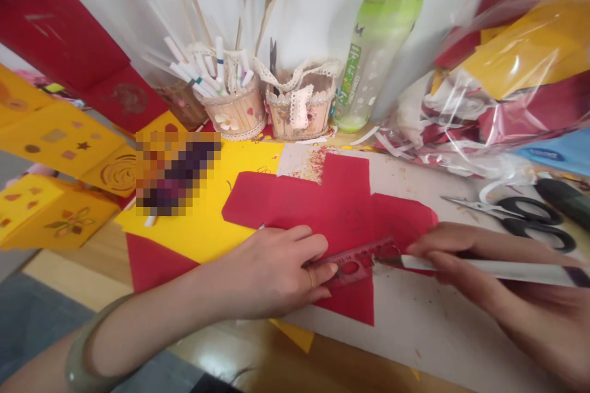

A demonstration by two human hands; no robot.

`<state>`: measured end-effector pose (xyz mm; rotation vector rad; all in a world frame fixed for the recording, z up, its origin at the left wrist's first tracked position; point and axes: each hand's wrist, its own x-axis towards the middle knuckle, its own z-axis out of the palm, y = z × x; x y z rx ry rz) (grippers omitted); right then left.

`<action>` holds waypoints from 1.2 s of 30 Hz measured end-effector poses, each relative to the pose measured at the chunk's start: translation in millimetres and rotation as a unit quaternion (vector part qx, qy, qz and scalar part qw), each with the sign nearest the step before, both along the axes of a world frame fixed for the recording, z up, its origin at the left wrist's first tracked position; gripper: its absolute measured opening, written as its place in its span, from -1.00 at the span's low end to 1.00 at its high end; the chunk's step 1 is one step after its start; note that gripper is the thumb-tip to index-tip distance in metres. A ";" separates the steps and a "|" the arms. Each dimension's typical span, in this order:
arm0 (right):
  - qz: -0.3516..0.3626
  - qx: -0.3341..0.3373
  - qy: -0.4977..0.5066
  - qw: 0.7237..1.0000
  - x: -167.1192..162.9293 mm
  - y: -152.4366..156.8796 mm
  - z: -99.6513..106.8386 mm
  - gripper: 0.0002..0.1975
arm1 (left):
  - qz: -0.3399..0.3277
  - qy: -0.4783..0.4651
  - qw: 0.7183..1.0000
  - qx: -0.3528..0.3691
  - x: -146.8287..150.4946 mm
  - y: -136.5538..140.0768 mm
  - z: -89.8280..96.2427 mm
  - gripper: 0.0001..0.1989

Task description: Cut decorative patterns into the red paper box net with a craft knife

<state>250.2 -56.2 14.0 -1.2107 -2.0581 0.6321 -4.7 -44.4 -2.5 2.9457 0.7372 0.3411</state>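
A red cardstock cut-out [295, 199], shaped like a flat box net with flaps, lies on the work surface. Across its lower right part rests a small clear plastic ruler [353, 265] with round holes. My left hand [281, 261] presses the ruler down, its fingers bent and bunched on the near end. From the right, my right hand [479, 270] grips a white pen-shaped tool [498, 269]. The tool's thin pointed tip meets the red card beside the ruler's far end; I cannot make out whether it is a blade or a nib.
Black-handled scissors [530, 215] lie on the grey board [415, 325] at right. Yellow card [193, 233] sits under the red piece. Behind stand a basket of markers [235, 113], another basket [302, 116] and a green-labelled bottle [369, 55]. A clear bag [507, 86] holds card; decorated boxes [69, 147] hang left.
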 end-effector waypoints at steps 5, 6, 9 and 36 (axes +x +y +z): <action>0.038 -0.032 0.000 0.999 -22.1 -5.7 2.0 -0.85 | -0.010 -0.013 1.000 0.001 0.8 2.2 0.9 -0.75; 0.047 -0.031 -0.007 0.998 -24.0 -6.4 0.4 -0.85 | -0.013 -0.015 1.000 0.001 1.0 2.6 0.8 -0.74; 0.056 -0.018 -0.020 0.998 -25.6 -7.5 -3.7 -0.86 | -0.024 -0.021 0.999 -0.003 1.0 3.3 0.4 -0.70; 0.155 -0.027 -0.187 0.970 -35.9 5.3 29.0 -0.78 | -0.026 -0.001 1.000 0.005 -2.6 2.3 -0.9 -0.68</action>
